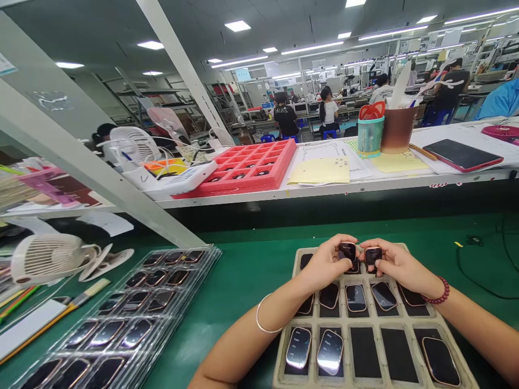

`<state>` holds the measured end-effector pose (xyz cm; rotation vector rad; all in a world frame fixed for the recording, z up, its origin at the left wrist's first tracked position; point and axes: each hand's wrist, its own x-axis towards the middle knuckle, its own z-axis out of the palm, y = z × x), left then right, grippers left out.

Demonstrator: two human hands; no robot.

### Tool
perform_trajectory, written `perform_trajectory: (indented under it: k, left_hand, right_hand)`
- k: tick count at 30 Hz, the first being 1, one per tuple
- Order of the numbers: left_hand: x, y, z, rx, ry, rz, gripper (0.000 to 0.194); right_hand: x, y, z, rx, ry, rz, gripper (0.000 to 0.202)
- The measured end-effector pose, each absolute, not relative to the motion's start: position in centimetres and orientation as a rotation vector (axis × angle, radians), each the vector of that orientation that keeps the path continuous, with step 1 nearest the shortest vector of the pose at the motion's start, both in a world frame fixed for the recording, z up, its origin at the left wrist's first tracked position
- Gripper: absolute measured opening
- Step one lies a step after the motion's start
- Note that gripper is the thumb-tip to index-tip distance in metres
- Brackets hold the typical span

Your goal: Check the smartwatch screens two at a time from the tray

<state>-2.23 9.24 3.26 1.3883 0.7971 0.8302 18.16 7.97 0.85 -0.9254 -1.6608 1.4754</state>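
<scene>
My left hand point(334, 258) grips a smartwatch point(347, 250) between thumb and fingers, its dark screen facing me with small text. Close on its right, my right hand point(391, 262) holds a second smartwatch point(373, 255), also screen toward me. Both hands are over the far rows of a beige compartment tray point(352, 320). Several watches lie in its dark-lined compartments; two in the near row, at the left, have lit screens point(299, 347). Two near-row compartments point(399, 354) hold no watch, and one dark watch point(440, 361) lies at the near right.
A clear plastic tray stack point(133, 319) with several watches lies left on the green mat point(239, 281). Beyond are a white fan point(52, 258), a brush and a slanted post. The shelf holds a red foam tray point(243, 167), cups and a phone point(462, 155). Several people sit far behind.
</scene>
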Motion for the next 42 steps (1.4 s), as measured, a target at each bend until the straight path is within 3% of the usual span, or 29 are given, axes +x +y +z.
perform_trajectory:
  k: [9, 14, 20, 26, 31, 37, 42]
  left_hand:
    - [-2.22, 9.21, 3.30, 1.363, 0.777, 0.831, 0.034]
    - [-2.26, 9.31, 3.11, 1.383, 0.793, 0.812, 0.045]
    - [-2.22, 9.27, 3.20, 1.354, 0.774, 0.815, 0.032]
    - [-2.20, 9.20, 3.26, 1.361, 0.758, 0.810, 0.043]
    - [-2.25, 9.16, 3.42, 1.374, 0.785, 0.803, 0.030]
    - [-2.18, 9.35, 2.94, 1.348, 0.706, 0.840, 0.047]
    - [-2.13, 9.44, 2.72, 1.346, 0.723, 0.846, 0.050]
  right_hand:
    - [18.22, 7.90, 0.91, -0.948, -1.669, 1.454, 0.032]
    - [18.03, 7.84, 0.86, -0.941, -1.638, 1.473, 0.037]
    - [18.08, 7.81, 1.05, -0.880, -1.667, 1.484, 0.033]
    - [18.14, 7.91, 0.95, -0.938, -1.641, 1.467, 0.037]
    - [18.13, 7.90, 0.96, -0.894, -1.675, 1.488, 0.033]
    - [18.14, 8.05, 1.04, -0.922, -1.622, 1.475, 0.034]
    - [18.17, 7.99, 0.86, -0.925, -1.656, 1.456, 0.040]
